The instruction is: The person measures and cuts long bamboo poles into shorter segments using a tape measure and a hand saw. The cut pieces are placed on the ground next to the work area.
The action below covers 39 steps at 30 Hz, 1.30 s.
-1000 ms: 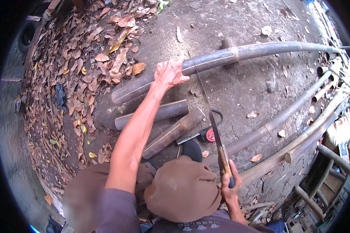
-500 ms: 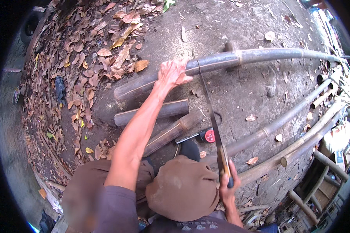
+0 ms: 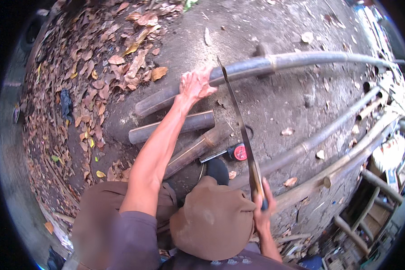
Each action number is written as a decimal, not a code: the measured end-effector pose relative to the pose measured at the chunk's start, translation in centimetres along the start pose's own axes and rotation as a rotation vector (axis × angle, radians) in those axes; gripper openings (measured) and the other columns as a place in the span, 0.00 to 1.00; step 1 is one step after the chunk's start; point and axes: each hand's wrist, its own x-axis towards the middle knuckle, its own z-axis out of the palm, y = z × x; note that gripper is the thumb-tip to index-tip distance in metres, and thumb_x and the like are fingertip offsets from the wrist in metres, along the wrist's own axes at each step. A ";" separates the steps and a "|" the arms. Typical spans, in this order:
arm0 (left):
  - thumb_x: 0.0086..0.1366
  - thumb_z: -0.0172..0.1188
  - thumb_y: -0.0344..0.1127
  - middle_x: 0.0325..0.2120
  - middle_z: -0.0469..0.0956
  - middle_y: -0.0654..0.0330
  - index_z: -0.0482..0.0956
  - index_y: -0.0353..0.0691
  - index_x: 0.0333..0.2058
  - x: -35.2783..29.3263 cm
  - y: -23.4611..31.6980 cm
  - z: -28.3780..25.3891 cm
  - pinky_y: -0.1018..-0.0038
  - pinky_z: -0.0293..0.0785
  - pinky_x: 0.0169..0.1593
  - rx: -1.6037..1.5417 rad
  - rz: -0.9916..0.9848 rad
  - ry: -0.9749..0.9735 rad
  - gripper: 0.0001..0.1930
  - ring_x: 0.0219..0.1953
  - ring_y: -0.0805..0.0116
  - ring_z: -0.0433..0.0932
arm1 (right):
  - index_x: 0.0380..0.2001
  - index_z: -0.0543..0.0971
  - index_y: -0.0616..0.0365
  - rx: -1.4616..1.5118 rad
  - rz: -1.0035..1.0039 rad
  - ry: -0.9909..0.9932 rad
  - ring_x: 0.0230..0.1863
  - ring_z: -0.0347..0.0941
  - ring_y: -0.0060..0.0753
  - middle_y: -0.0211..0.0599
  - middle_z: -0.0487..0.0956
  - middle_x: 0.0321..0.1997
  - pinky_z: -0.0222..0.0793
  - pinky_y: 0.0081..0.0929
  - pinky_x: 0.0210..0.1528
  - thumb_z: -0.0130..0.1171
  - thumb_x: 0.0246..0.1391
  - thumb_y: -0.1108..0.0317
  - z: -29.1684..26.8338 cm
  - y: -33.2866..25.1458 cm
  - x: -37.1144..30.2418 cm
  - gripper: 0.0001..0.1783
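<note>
A long dark bamboo pole (image 3: 310, 60) lies across the ground ahead of me, resting on a short bamboo piece (image 3: 260, 50) beneath it. My left hand (image 3: 196, 85) is clamped over the pole, fingers wrapped around it. Just right of that hand, the long narrow blade of a handsaw (image 3: 239, 112) crosses the pole. My right hand (image 3: 262, 204) grips the saw's handle, down by my right knee, and is slightly blurred. Whether the blade is right through the bamboo, I cannot tell.
Two cut bamboo lengths (image 3: 173, 127) (image 3: 198, 150) lie near my feet, beside a red and black tape measure (image 3: 239, 152). More bamboo poles (image 3: 312, 141) run along the right. Dry leaves (image 3: 99, 58) cover the left ground. A wooden frame (image 3: 371, 211) stands at lower right.
The view has shifted slightly. The saw stays across the pole in my right hand, and my left hand keeps its hold. The pole's left end has moved a little to the right.
</note>
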 end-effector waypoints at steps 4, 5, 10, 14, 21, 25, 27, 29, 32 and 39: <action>0.46 0.70 0.44 0.39 0.81 0.52 0.72 0.47 0.50 1.0 1.6 1.0 0.52 0.77 0.42 -0.028 0.035 0.028 0.30 0.42 0.46 0.82 | 0.63 0.72 0.58 -0.142 -0.262 0.134 0.47 0.80 0.28 0.52 0.81 0.54 0.74 0.27 0.47 0.53 0.61 0.70 7.7 0.8 16.0 0.25; 0.46 0.70 0.45 0.39 0.81 0.52 0.73 0.47 0.50 0.9 2.0 1.4 0.52 0.77 0.42 -0.037 0.044 0.019 0.30 0.42 0.46 0.82 | 0.63 0.73 0.56 0.042 -0.036 0.102 0.41 0.79 0.25 0.53 0.82 0.49 0.74 0.25 0.43 0.53 0.61 0.69 8.5 -1.3 18.7 0.25; 0.45 0.70 0.44 0.40 0.81 0.52 0.73 0.47 0.50 0.5 0.7 1.3 0.52 0.77 0.42 -0.022 0.009 0.046 0.31 0.43 0.47 0.82 | 0.62 0.73 0.58 0.019 0.025 0.041 0.39 0.78 0.21 0.51 0.83 0.48 0.74 0.25 0.42 0.54 0.59 0.69 5.0 0.6 10.0 0.26; 0.45 0.69 0.46 0.40 0.81 0.52 0.73 0.47 0.50 0.1 -0.2 0.6 0.52 0.77 0.42 -0.012 -0.010 0.038 0.31 0.42 0.47 0.82 | 0.62 0.73 0.60 -0.053 -0.011 0.012 0.39 0.79 0.21 0.51 0.84 0.46 0.75 0.25 0.42 0.55 0.57 0.71 0.5 -0.5 1.9 0.28; 0.45 0.71 0.50 0.41 0.80 0.55 0.73 0.48 0.51 -1.1 1.1 2.0 0.51 0.78 0.42 0.030 0.130 0.032 0.33 0.42 0.45 0.82 | 0.63 0.73 0.56 0.042 -0.161 0.164 0.34 0.77 0.27 0.49 0.84 0.41 0.74 0.31 0.38 0.54 0.61 0.64 8.6 1.0 15.9 0.26; 0.44 0.74 0.61 0.50 0.73 0.49 0.68 0.42 0.57 -2.1 2.1 1.4 0.51 0.73 0.52 -0.078 0.104 0.004 0.45 0.53 0.46 0.74 | 0.60 0.73 0.68 0.110 -0.180 0.254 0.52 0.78 0.38 0.52 0.80 0.53 0.72 0.33 0.55 0.52 0.61 0.59 4.0 -1.2 12.1 0.29; 0.45 0.73 0.64 0.52 0.70 0.47 0.65 0.39 0.59 -1.3 3.5 1.9 0.50 0.70 0.56 -0.124 0.137 0.120 0.50 0.57 0.47 0.71 | 0.61 0.71 0.69 0.240 -0.069 0.340 0.29 0.75 0.25 0.39 0.81 0.31 0.72 0.26 0.32 0.50 0.62 0.54 1.1 -1.5 9.1 0.32; 0.45 0.72 0.66 0.53 0.68 0.45 0.62 0.36 0.61 0.0 4.4 2.0 0.49 0.66 0.59 -0.155 0.175 0.272 0.53 0.60 0.47 0.68 | 0.65 0.66 0.67 0.268 -0.133 0.524 0.22 0.66 0.18 0.29 0.70 0.21 0.62 0.20 0.25 0.48 0.63 0.52 -0.1 -0.6 8.0 0.34; 0.47 0.71 0.64 0.54 0.68 0.45 0.60 0.36 0.62 2.8 4.5 2.6 0.48 0.65 0.60 -0.033 0.206 0.277 0.52 0.60 0.45 0.68 | 0.68 0.62 0.63 0.301 -0.166 0.721 0.19 0.59 0.17 0.24 0.63 0.17 0.59 0.20 0.22 0.45 0.68 0.55 -0.7 -0.4 8.2 0.32; 0.55 0.71 0.49 0.41 0.75 0.41 0.65 0.33 0.43 5.6 4.7 0.6 0.53 0.74 0.49 -0.115 0.296 -0.223 0.30 0.46 0.42 0.77 | 0.68 0.66 0.55 0.104 0.051 0.794 0.21 0.60 0.14 0.22 0.67 0.20 0.60 0.19 0.21 0.52 0.67 0.62 -1.8 6.5 8.6 0.28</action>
